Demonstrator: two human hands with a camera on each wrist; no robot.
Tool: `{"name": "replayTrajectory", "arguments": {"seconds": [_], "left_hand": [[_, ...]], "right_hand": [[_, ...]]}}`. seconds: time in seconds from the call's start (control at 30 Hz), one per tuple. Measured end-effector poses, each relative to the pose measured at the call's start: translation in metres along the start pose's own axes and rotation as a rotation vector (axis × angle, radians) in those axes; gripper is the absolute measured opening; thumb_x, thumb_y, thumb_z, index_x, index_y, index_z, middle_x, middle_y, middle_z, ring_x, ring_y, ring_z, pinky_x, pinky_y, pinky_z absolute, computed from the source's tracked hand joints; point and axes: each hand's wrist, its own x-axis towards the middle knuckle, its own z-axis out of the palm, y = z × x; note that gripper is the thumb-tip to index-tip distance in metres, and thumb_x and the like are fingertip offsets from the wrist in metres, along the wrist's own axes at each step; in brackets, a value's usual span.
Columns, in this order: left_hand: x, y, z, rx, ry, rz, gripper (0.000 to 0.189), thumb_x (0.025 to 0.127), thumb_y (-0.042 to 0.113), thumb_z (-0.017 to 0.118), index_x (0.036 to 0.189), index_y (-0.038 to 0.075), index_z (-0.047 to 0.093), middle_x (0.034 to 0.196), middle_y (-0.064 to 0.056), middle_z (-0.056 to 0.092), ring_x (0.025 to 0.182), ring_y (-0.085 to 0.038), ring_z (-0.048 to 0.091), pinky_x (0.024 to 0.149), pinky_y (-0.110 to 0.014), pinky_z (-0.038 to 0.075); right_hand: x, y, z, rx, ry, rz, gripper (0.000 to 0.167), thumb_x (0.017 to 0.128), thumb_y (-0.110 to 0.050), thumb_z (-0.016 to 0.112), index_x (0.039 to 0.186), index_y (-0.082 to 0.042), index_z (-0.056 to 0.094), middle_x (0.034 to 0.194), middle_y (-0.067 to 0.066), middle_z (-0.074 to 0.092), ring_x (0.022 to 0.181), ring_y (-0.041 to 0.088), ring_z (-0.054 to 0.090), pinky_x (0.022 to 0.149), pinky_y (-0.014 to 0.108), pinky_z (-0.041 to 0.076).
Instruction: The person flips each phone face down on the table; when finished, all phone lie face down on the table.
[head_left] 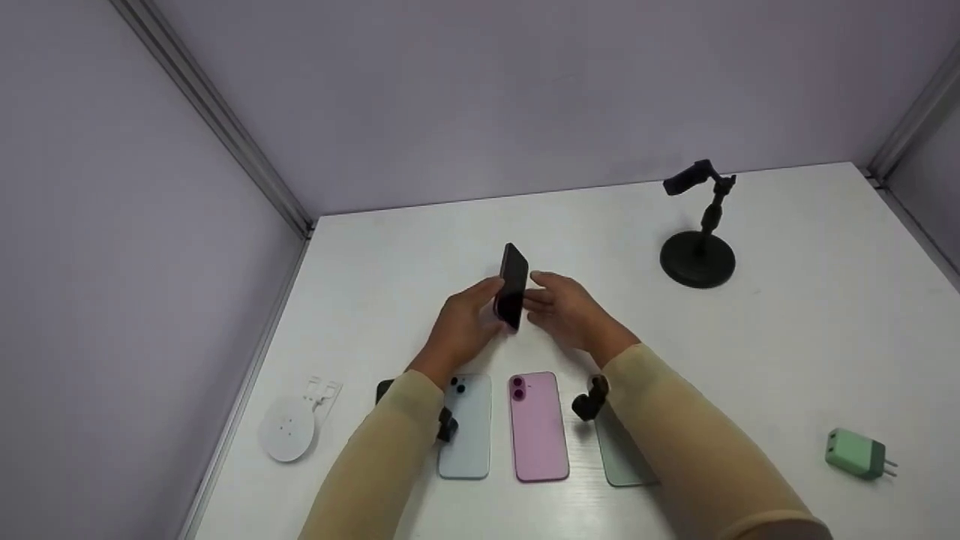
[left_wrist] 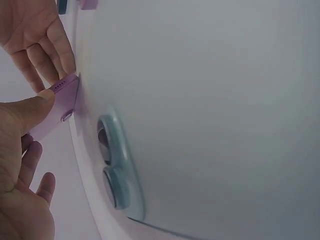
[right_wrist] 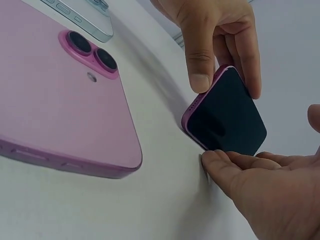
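Note:
Above the middle of the table, my left hand pinches a pink phone between thumb and fingers. This phone stands on edge, and its dark screen faces my right hand. In the right wrist view, the right hand's fairly straight fingertips lie right at the phone's lower edge. Nearer my body is a row of phones: a light blue one, a second pink one and a pale green one, partly under the right sleeve. A dark corner peeks out by the left sleeve.
A black stand with a round base and jointed arm is at the back right. Far right lies a green plug charger. At left, a white disc lies beside a clear piece. Walls border the white table.

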Motion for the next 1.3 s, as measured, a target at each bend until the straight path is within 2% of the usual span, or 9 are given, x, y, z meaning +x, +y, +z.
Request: {"name": "replayTrajectory", "arguments": {"seconds": [0.23,0.37,0.5,0.67,0.9,1.03,1.17,1.3], "left_hand": [[0.0,0.011,0.004,0.032,-0.01,0.009,0.075,0.097,0.013,0.084,0.165,0.023,0.051,0.17,0.005,0.05,0.156,-0.027,0.049,0.13,-0.042,0.039],[0.003,0.016,0.007,0.033,-0.016,0.012,0.074,0.099,0.014,0.082,0.165,0.024,0.051,0.17,0.008,0.049,0.155,-0.028,0.05,0.13,-0.043,0.04],[0.003,0.019,0.008,0.05,-0.021,0.044,0.074,0.099,0.014,0.082,0.165,0.023,0.049,0.17,0.007,0.049,0.154,-0.028,0.052,0.129,-0.044,0.041],[0.001,0.02,0.013,0.047,-0.031,0.066,0.074,0.101,0.011,0.078,0.167,0.023,0.046,0.171,0.005,0.047,0.155,-0.027,0.05,0.13,-0.044,0.04],[0.002,0.026,0.017,-0.012,-0.085,-0.041,0.071,0.107,0.019,0.073,0.17,0.028,0.04,0.164,0.001,0.057,0.157,-0.026,0.049,0.13,-0.046,0.039],[0.005,0.028,0.019,-0.026,-0.105,-0.068,0.066,0.109,0.024,0.07,0.169,0.031,0.042,0.161,0.0,0.06,0.155,-0.025,0.052,0.129,-0.046,0.041],[0.009,0.027,0.021,0.014,-0.139,-0.035,0.055,0.111,0.025,0.065,0.165,0.022,0.051,0.159,-0.005,0.062,0.15,-0.026,0.057,0.126,-0.044,0.046],[0.013,0.024,0.024,0.094,-0.163,-0.004,0.053,0.108,0.022,0.07,0.159,0.013,0.059,0.154,-0.009,0.067,0.145,-0.027,0.062,0.124,-0.043,0.048]], "right_hand": [[-0.002,-0.003,-0.002,-0.133,-0.002,-0.023,0.061,0.117,-0.034,0.046,0.169,-0.002,0.035,0.171,0.024,0.042,0.163,0.037,0.037,0.135,0.053,0.028],[-0.004,-0.008,-0.005,-0.203,0.026,-0.021,0.06,0.118,-0.04,0.044,0.166,-0.005,0.042,0.168,0.022,0.047,0.16,0.038,0.042,0.133,0.053,0.034],[-0.006,-0.008,-0.007,-0.236,0.033,-0.013,0.06,0.118,-0.043,0.044,0.165,-0.006,0.044,0.164,0.02,0.053,0.153,0.037,0.052,0.129,0.053,0.041],[-0.008,-0.004,-0.008,-0.269,0.019,-0.018,0.06,0.118,-0.043,0.042,0.165,-0.006,0.044,0.166,0.019,0.052,0.15,0.036,0.055,0.126,0.054,0.044],[-0.012,-0.006,-0.009,-0.287,0.024,-0.042,0.061,0.118,-0.047,0.04,0.163,-0.007,0.048,0.166,0.017,0.051,0.148,0.035,0.056,0.124,0.055,0.047],[-0.012,-0.007,-0.01,-0.274,0.032,-0.05,0.06,0.118,-0.047,0.04,0.161,-0.006,0.051,0.162,0.018,0.054,0.145,0.035,0.059,0.122,0.055,0.048],[-0.012,-0.007,-0.012,-0.269,0.033,-0.056,0.061,0.119,-0.043,0.039,0.162,-0.001,0.048,0.159,0.022,0.055,0.142,0.037,0.06,0.121,0.054,0.05],[-0.012,-0.007,-0.013,-0.275,0.043,-0.046,0.06,0.12,-0.041,0.037,0.16,0.002,0.048,0.157,0.025,0.055,0.141,0.039,0.06,0.119,0.052,0.052]]}}
